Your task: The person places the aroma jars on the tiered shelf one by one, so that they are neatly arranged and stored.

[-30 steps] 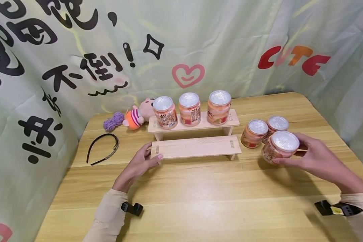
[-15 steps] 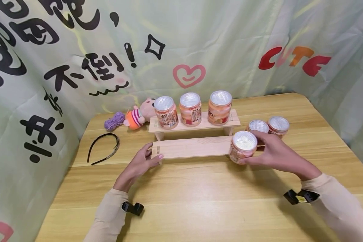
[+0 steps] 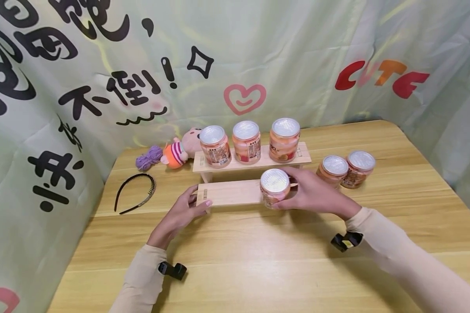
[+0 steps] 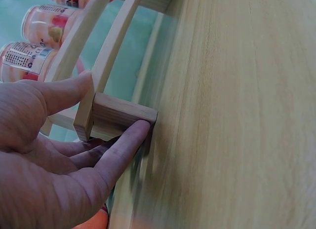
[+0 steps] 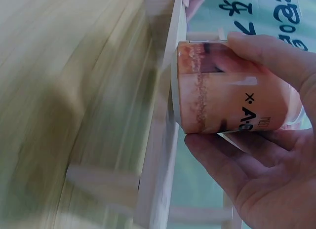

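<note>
A two-tier wooden step shelf stands mid-table in the head view, with a lower front board (image 3: 231, 192) and a raised back board (image 3: 265, 157). My left hand (image 3: 182, 208) grips the left end of the front tier, thumb on top and a finger along its leg (image 4: 123, 108). My right hand (image 3: 317, 193) holds a peach-coloured jar with a silver lid (image 3: 275, 187) between thumb and fingers. In the right wrist view the jar's base (image 5: 178, 91) is right at the front board's surface. Three similar jars (image 3: 246, 145) stand in a row on the back tier.
Two more jars (image 3: 359, 169) stand on the table right of the shelf, near my right forearm. At the left lie a black headband (image 3: 119, 191), purple yarn (image 3: 149, 157) and a pink doll with a striped body (image 3: 176, 154). A printed cloth (image 3: 297, 65) hangs behind.
My right hand has carried the jar leftward from beside the two table jars to over the right part of the front tier. The left hand has stayed on the shelf's end.
</note>
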A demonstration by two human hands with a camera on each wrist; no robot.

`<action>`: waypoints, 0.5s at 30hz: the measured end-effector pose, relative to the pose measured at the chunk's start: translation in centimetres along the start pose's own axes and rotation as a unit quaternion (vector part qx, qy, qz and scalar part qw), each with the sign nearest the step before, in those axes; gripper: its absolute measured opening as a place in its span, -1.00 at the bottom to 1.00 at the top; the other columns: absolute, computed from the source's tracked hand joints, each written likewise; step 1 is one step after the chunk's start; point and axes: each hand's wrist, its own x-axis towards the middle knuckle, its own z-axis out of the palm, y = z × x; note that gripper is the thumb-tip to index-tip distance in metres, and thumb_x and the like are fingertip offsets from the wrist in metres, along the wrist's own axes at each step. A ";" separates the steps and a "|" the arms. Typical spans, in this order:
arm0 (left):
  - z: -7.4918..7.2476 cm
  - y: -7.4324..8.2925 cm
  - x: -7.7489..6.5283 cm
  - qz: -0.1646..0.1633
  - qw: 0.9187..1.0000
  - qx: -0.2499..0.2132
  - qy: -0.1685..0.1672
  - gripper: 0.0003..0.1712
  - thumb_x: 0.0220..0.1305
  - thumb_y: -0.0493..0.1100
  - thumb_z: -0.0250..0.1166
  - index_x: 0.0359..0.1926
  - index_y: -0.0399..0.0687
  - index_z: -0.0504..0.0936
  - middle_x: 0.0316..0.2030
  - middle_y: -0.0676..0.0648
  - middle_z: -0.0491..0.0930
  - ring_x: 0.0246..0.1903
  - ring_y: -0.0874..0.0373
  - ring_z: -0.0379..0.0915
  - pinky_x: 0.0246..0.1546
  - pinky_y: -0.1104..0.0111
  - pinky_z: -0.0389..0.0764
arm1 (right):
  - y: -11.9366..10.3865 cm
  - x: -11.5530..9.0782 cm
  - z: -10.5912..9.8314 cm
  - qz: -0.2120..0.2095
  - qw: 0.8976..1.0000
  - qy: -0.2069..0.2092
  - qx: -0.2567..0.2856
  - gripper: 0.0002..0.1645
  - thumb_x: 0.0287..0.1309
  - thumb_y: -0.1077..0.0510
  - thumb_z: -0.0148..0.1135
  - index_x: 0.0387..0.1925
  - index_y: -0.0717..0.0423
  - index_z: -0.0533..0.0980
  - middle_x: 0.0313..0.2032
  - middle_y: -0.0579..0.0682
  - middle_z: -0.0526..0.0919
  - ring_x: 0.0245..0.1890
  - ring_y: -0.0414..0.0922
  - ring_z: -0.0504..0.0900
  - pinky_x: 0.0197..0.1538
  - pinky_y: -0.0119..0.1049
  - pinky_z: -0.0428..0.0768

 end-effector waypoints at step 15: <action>0.1 0.1 -0.1 0.011 1.000 -0.004 0.001 -0.14 0.40 -0.26 0.29 0.55 -0.28 0.02 0.22 -0.48 0.43 0.08 -0.20 0.53 0.06 0.16 0.67 | -2.1 3.9 3.2 -0.020 0.999 -0.003 0.033 -0.14 -0.20 0.07 0.71 0.16 0.23 0.51 -0.05 -0.01 0.70 -0.04 -0.12 0.65 0.06 -0.14 0.64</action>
